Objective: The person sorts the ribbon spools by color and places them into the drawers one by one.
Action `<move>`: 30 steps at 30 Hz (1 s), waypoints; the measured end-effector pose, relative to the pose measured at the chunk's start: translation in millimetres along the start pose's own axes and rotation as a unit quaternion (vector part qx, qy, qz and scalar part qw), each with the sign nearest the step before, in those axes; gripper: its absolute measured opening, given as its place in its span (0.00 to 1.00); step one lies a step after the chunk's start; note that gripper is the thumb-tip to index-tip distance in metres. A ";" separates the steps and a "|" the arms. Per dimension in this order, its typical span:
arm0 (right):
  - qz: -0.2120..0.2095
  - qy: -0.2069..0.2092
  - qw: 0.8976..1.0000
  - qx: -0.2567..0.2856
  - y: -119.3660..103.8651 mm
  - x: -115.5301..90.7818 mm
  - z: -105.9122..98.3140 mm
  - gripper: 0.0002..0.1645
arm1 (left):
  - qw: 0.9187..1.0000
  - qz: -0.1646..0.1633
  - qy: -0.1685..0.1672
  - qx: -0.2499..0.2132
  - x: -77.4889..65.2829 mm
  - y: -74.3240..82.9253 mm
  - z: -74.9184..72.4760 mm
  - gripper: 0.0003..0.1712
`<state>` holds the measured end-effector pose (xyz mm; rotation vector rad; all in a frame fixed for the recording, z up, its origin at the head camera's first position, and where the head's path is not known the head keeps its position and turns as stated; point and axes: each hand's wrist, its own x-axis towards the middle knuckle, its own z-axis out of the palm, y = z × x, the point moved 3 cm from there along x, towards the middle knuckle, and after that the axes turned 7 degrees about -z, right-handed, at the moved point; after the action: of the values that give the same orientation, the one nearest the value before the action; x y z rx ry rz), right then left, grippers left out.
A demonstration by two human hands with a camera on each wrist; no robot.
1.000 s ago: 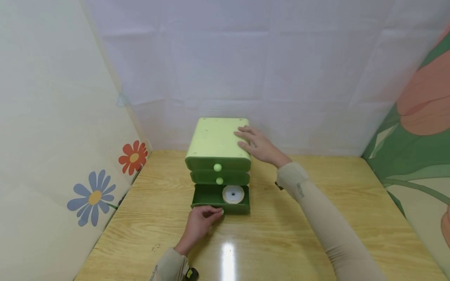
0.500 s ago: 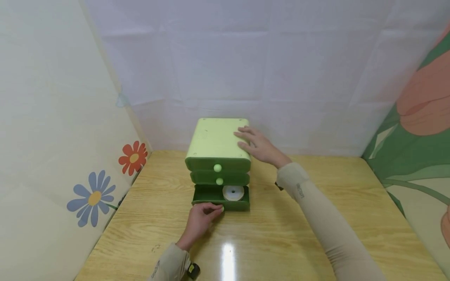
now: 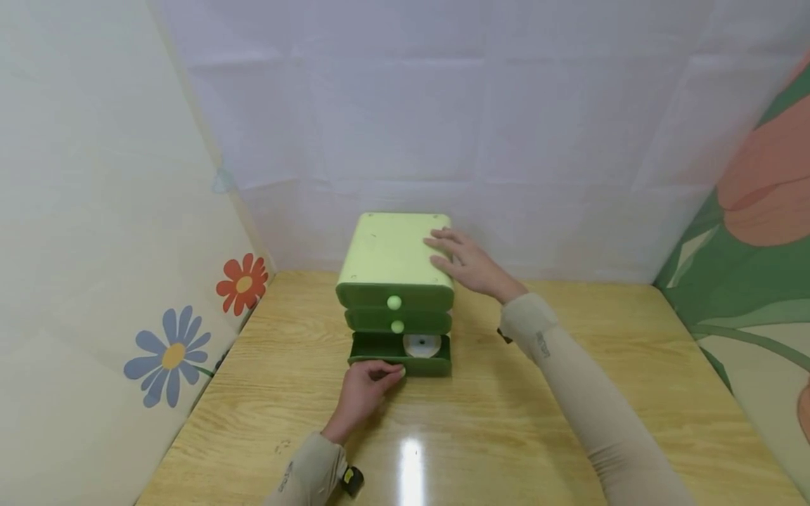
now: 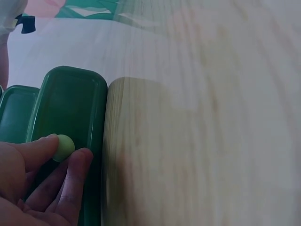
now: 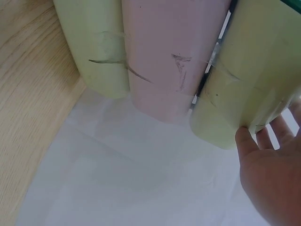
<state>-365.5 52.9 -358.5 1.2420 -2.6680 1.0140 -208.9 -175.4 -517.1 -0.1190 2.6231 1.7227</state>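
A small drawer cabinet with a pale green top and dark green drawer fronts stands on the table. Its bottom drawer is partly pulled out, and a white disc-shaped roll with a dark centre hole lies in its right side. My left hand pinches the light green round knob of that drawer between thumb and fingers. Spread over the right edge of the cabinet top, my right hand rests with its fingers fairly straight. In the right wrist view the cabinet's side shows pale green and pink tiers.
The upper drawer and middle drawer are closed, each with a round knob. A wood-grain table lies underneath. White cloth hangs behind, and flower-printed panels stand at both sides.
The bottom drawer has slid a little way inward, with my left hand moving along on its knob. More of the roll is now covered. My right hand has stayed on the cabinet.
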 end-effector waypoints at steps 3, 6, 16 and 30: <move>0.000 0.002 1.000 0.000 0.0 0.1 -0.7 0.33 | 1.000 -0.004 0.000 0.002 2.6 -0.9 0.8 0.04; 0.000 0.002 1.000 -0.002 0.6 -0.1 -1.0 0.33 | 1.000 -0.009 0.003 0.004 4.1 -0.5 1.3 0.04; -0.002 0.004 1.000 -0.003 2.6 0.4 0.9 0.33 | 1.000 -0.003 0.007 0.006 11.4 2.7 0.1 0.04; 0.002 0.006 1.000 0.001 2.9 -0.6 1.3 0.33 | 0.999 0.024 0.022 0.005 31.1 2.0 2.1 0.04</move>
<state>-366.8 53.9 -361.3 1.2274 -2.6628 1.0220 -240.1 -174.6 -517.4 -0.0956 2.6868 1.7417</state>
